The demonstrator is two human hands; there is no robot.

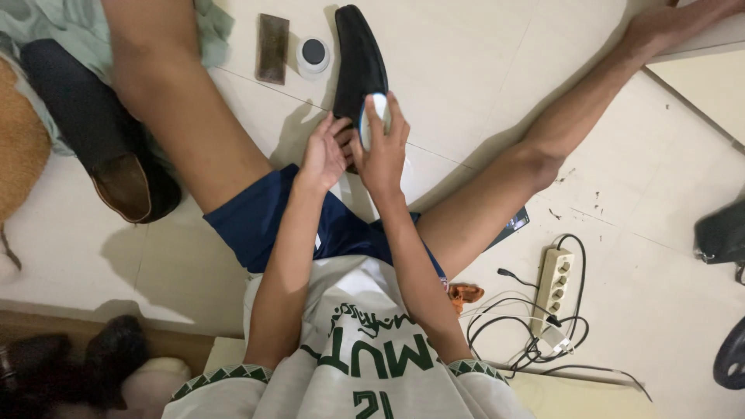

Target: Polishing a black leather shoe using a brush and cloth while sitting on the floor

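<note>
I sit on a tiled floor with my legs spread. My left hand (323, 153) holds the heel end of a black leather shoe (358, 58) that lies on the floor between my legs, toe pointing away. My right hand (382, 143) grips a small round white object (372, 118), held against the rear of that shoe. A second black shoe (93, 128) with a tan lining lies to the left beyond my left thigh. A small round white tin with a dark centre (313, 55) and a brown rectangular brush or pad (273, 48) lie just left of the shoe's toe.
A white power strip (556, 281) with tangled black cables lies at the right. A dark flat object (512, 225) peeks from under my right leg. Green cloth (62, 23) is at top left, a dark bag (722, 233) at the right edge, a small orange item (466, 293) near my hip.
</note>
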